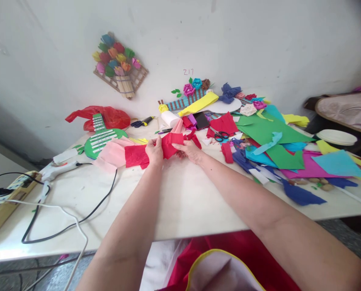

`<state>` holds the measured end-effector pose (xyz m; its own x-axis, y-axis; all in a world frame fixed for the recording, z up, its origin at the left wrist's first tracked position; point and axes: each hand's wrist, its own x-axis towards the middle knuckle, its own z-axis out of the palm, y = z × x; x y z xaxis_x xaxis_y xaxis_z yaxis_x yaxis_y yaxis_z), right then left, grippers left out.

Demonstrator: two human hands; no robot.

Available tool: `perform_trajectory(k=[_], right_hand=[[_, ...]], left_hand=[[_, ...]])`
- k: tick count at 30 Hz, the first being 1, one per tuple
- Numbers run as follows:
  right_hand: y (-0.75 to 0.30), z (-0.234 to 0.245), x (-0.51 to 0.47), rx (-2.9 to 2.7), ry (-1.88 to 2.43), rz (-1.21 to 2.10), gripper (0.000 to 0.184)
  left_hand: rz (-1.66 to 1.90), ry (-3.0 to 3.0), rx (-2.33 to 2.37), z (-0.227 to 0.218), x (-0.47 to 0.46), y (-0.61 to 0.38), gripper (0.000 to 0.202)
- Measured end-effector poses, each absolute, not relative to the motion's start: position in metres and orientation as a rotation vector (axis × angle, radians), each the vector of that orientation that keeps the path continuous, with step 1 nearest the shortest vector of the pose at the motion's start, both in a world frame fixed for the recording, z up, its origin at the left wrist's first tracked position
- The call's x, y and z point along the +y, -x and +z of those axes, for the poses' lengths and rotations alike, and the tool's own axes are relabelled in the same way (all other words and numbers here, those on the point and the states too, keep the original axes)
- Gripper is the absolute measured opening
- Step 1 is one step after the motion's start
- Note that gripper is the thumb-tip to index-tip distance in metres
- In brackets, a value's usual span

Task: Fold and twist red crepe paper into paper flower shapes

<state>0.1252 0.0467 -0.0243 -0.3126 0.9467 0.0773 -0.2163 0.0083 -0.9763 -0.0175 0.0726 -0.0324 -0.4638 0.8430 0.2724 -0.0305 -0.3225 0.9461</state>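
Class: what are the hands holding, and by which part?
A red paper sheet: left hand grips its middle, right hand its right end.

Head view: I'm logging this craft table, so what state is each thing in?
red paper, creased, pinched by both hands.
left hand, shut on the red paper.
right hand, shut on the red paper.
scissors, lying flat among paper scraps.
glue gun, lying on the table, cord attached.
red bag, crumpled.
paper plates, stacked.
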Motion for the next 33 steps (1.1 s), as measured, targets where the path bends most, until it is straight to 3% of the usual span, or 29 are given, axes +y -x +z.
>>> perform_trajectory(k=[9, 16, 33], right_hand=[[-0.134, -0.024, 0.054, -1.223, 0.953, 1.413, 0.012], [-0.14, -0.017, 0.05, -1.292, 0.982, 1.452, 0.014], [-0.141, -0.013, 0.048, -1.267, 0.969, 1.363, 0.008]], left_hand=[[1.778, -1.096, 1.174, -0.023, 0.063, 0.015, 0.039], [1.421, -1.152, 1.034, -0.023, 0.058, 0.017, 0.038], [1.313, -1.111, 0.829, -0.023, 0.054, 0.02, 0.031]])
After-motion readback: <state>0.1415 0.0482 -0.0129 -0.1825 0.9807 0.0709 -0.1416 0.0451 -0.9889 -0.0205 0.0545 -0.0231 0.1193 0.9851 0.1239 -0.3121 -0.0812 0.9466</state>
